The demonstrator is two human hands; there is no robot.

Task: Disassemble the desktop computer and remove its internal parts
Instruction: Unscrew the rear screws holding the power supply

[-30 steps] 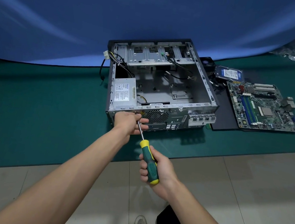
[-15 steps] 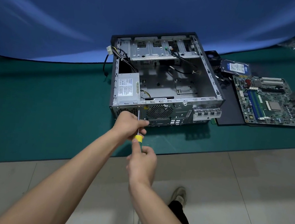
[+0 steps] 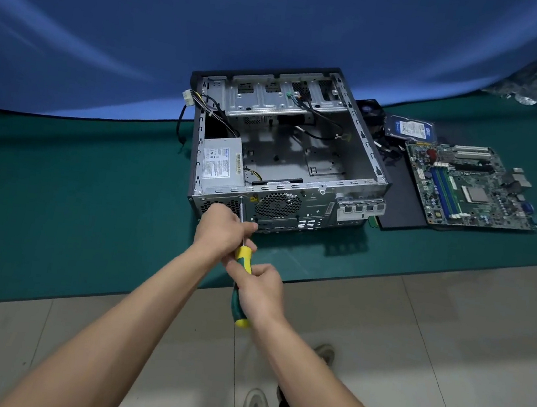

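- An open computer case [image 3: 286, 158] lies on a green mat [image 3: 56, 211] on the floor, at about 12 o'clock from the person, with its rear panel facing them.
- The right hand [image 3: 259, 292] grips the green and yellow handle of a screwdriver [image 3: 242, 261].
- The left hand [image 3: 223, 228] is curled around the metal shaft, steadying it. The tip meets the rear panel near the top edge, just right of the power supply [image 3: 221, 163].
- Already out: a motherboard [image 3: 472, 184] lies on a dark panel [image 3: 399, 199] at 2 o'clock, just beside the case. A hard drive [image 3: 410, 128] and a small fan [image 3: 371, 109] sit beyond it.
- The floor of the case is bare metal, so most of the disassembly looks done.
- Still inside: the power supply in the near left corner, its loose cables [image 3: 205, 104] trailing over the far left wall, and the drive cage [image 3: 283, 100] along the far side.
- The step in hand appears to be undoing a rear screw that holds the power supply. Whether other screws remain cannot be told.
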